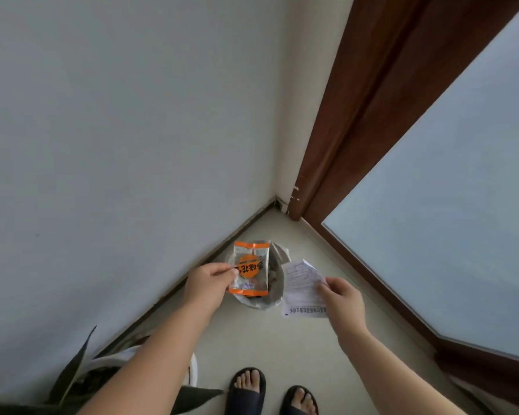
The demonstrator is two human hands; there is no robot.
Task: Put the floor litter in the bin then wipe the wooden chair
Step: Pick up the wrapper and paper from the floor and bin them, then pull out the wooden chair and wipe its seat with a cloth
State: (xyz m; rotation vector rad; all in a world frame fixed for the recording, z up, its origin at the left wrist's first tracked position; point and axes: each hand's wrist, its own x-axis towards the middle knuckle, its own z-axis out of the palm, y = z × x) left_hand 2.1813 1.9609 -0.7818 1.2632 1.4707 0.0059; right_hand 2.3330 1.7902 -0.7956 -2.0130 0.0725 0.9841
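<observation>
My left hand [208, 283] pinches an orange and clear snack wrapper [250, 268] by its left edge and holds it right above the bin. The bin [268, 300] is small, lined with a pale bag, and stands on the floor in the corner; the wrapper hides most of its opening. My right hand [340, 296] grips a printed white paper sheet [301, 287], held just to the right of the bin's rim. No wooden chair is in view.
A white wall runs along the left. On the right stands a brown wooden door frame [346, 121] with frosted glass [450, 211]. A potted plant in a white pot [114, 359] sits at lower left. My feet in dark sandals [247, 390] are on the pale floor.
</observation>
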